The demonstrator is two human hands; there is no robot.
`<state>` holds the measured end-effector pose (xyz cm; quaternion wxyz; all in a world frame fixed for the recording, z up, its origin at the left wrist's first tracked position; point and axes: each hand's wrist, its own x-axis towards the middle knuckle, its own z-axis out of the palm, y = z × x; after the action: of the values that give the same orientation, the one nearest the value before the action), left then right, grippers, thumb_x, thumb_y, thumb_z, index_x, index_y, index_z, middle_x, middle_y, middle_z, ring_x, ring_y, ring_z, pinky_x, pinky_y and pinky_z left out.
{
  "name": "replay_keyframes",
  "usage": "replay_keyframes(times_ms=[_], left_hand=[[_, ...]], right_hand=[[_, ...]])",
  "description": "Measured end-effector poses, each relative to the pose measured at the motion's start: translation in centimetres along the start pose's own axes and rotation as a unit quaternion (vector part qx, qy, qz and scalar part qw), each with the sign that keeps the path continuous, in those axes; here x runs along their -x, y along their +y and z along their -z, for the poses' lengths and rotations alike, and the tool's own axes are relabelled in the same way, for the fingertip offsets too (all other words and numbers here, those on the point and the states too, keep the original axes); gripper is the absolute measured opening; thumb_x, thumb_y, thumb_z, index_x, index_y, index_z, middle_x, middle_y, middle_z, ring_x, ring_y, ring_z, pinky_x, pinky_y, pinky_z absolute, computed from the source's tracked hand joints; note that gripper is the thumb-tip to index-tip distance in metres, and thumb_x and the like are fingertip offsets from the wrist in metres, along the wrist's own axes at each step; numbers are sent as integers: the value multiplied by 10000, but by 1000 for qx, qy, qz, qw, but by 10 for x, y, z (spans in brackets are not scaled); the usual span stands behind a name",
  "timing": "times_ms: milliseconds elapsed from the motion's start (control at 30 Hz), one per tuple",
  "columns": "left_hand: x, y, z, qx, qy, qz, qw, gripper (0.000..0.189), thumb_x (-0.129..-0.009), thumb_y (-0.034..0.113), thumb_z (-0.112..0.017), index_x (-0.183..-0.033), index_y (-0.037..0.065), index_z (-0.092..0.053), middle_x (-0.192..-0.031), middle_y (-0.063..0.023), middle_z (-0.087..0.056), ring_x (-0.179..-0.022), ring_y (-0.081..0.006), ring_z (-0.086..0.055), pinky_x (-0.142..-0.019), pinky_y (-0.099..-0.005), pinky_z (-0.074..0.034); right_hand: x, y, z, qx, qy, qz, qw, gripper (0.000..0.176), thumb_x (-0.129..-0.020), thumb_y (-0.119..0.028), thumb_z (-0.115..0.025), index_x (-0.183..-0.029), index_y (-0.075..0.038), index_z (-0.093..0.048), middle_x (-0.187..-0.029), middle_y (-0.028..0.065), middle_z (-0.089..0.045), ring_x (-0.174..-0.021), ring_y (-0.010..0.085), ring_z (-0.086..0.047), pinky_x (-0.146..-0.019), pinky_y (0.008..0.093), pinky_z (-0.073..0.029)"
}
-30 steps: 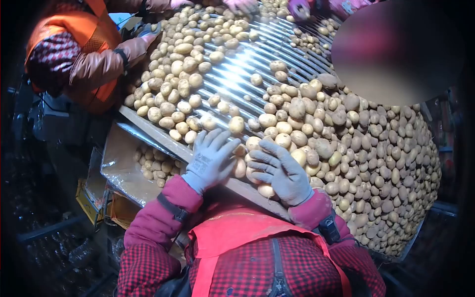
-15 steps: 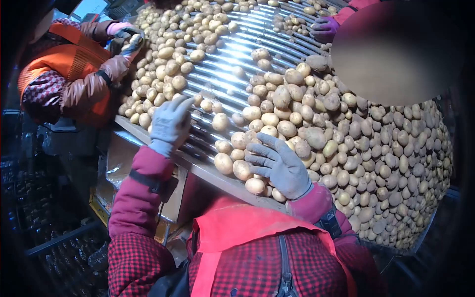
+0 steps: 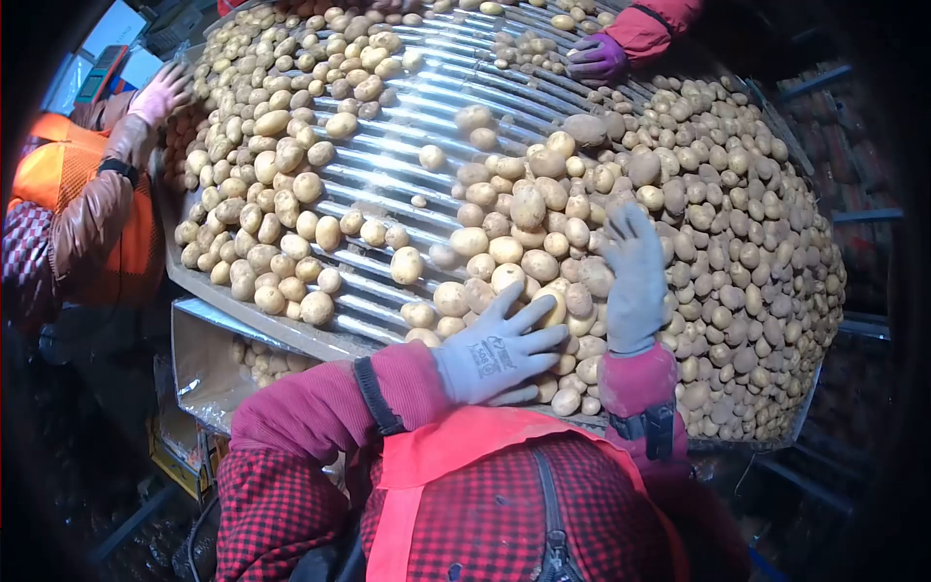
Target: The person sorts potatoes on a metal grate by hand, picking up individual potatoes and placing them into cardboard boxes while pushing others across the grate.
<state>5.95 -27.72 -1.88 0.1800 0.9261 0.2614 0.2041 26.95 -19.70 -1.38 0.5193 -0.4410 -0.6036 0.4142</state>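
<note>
My left hand, in a grey work glove, lies over the potatoes at the front edge of a metal roller table. Its fingers are spread and point to the right; what lies under the palm is hidden. My right hand, gloved the same way, is turned edge-on at the left side of a large potato heap. Its fingers stretch away from me, and no potato shows in its grasp. Loose potatoes lie on the bare rollers left of my hands.
At the left, a co-worker in an orange vest has a pink-gloved hand by another potato pile. A second person's purple-gloved hand rests at the far side. Below the table's front edge stands a cardboard box with potatoes.
My left hand has swung right from the rollers to the front potatoes. My right hand has moved right and away onto the heap. The view has shifted, and the left co-worker's hand has opened.
</note>
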Motion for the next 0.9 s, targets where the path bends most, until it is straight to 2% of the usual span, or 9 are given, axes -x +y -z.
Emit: replay_keyframes(times_ms=[67,167,200,333,533,633,733,800,900], left_hand=[[7,-12,4,-12,13,9,1000,348,-847,372,-698,-1109,144,-688,-1368,-35,-533,-1371,-335,-428,-1071,-651,-340],[39,-44,9,-65,30,43,996,312,-774,356,-728,-1048,208,-718,-1483,-43,-514,-1394,-381,-425,-1089,-703,-300],[46,-50,19,-58,37,78,995,301,-798,359,-726,-1060,211,-715,-1487,-46,-514,-1391,-394,-426,-1094,-704,-293],[80,-68,50,-113,26,200,973,257,-873,376,-689,-1032,175,-702,-1443,-63,-555,-1295,-396,-475,-1089,-652,-301],[152,-115,79,-289,65,371,880,322,-905,338,-695,-1181,172,-710,-1527,-144,-495,-1380,-410,-426,-1139,-608,-256],[163,-121,89,-341,76,469,811,368,-910,342,-695,-1238,175,-700,-1546,-167,-473,-1394,-388,-438,-1151,-585,-258],[135,-85,86,-233,182,366,883,299,-856,200,-714,-1145,124,-690,-1289,-194,-590,-1204,-382,-550,-990,-521,-424],[104,-54,72,-56,125,253,958,355,-786,181,-740,-1121,97,-659,-1083,-164,-572,-996,-367,-583,-871,-506,-458],[64,-8,25,12,68,98,993,419,-786,308,-752,-1142,127,-625,-1310,-138,-580,-1289,-339,-539,-1082,-598,-385]], right_hand=[[3,-3,-11,160,-57,-62,983,511,-958,-164,-642,-1458,-110,-548,-1480,121,-545,-1354,310,-527,-1140,437,-409],[0,9,-23,501,-168,171,832,590,-903,-290,-718,-1466,-216,-556,-1446,116,-567,-1351,377,-506,-1105,511,-415],[-9,9,-28,469,-177,142,854,591,-859,-340,-738,-1430,-287,-595,-1487,101,-534,-1385,409,-454,-1133,534,-371],[-74,1,-43,480,-285,68,827,523,-883,-375,-702,-1383,-239,-622,-1543,104,-472,-1418,346,-437,-1171,473,-359],[-141,60,-60,536,-177,132,815,499,-906,-411,-659,-1365,-218,-623,-1423,97,-549,-1317,331,-503,-1098,462,-410],[-166,77,-72,421,-176,98,885,476,-911,-405,-657,-1325,-171,-633,-1357,102,-590,-1265,337,-543,-1067,455,-443],[-157,75,-82,372,-130,131,910,425,-917,-335,-666,-1286,-126,-641,-1262,126,-635,-1212,367,-576,-1047,450,-463],[-135,49,-86,367,-147,183,900,376,-924,-285,-666,-1245,-92,-659,-1224,132,-652,-1155,376,-602,-1023,456,-479],[-88,28,-86,260,-247,145,922,408,-945,-278,-694,-1316,-111,-663,-1368,141,-627,-1295,334,-570,-1130,438,-434]])
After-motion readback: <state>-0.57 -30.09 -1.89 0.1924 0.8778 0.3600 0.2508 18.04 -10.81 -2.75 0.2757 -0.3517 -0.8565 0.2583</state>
